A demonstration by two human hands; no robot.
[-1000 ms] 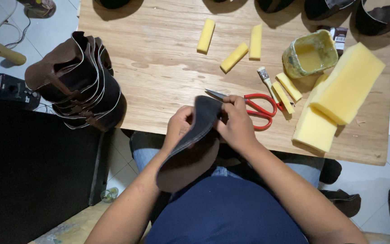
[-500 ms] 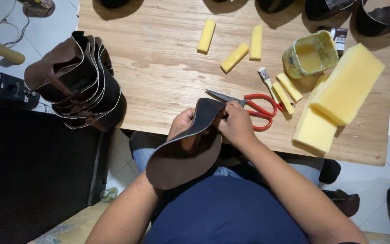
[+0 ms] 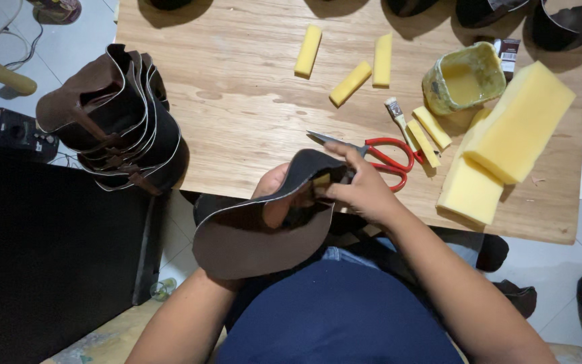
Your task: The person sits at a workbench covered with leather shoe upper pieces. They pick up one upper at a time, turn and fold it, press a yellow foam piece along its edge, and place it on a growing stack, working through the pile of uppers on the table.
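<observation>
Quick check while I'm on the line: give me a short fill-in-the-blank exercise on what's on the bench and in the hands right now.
1. Both the left hand and the right hand hold a curved piece of dark brown ____.
2. The scissors lying on the wooden table have ____ handles.
3. The foam blocks and small foam strips are ____ in colour.
4. The small brush lies beside an open ____ of yellowish glue.

Missing words: leather; red; yellow; can

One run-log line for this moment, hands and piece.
left hand: under curved brown leather piece | right hand: pinching its upper edge | red-handled scissors: on wooden table, untouched
</observation>
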